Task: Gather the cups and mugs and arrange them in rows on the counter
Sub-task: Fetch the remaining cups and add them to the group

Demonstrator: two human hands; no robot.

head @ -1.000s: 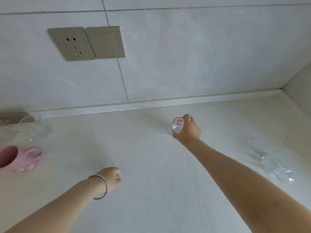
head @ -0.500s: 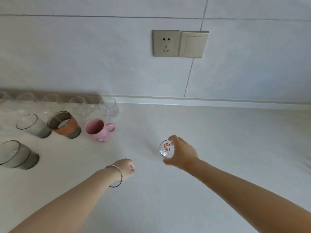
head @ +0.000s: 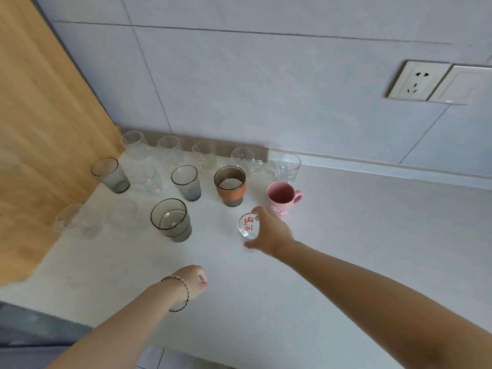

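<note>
Right hand (head: 269, 231): was curled round the small glass (head: 249, 226), thumb at the near side and fingers over the far rim.
Small glass: clear, printed with red characters, seen empty – held low over the counter (head: 346, 235), just in front of the pink mug (head: 282, 198); contact with the counter could not be told.
Left hand (head: 193, 280): was closed in a fist with nothing in it, a bracelet (head: 183, 291) worn at the wrist.
Middle row: the pink mug, an orange-banded glass (head: 230, 186) and a grey tumbler (head: 186, 182) were stood upright, mouths open.
Nearer row: a smoky tumbler (head: 171, 219) was set left of the small glass.
Back row: clear glasses (head: 170, 146) were lined along the wall – blurred.
</note>
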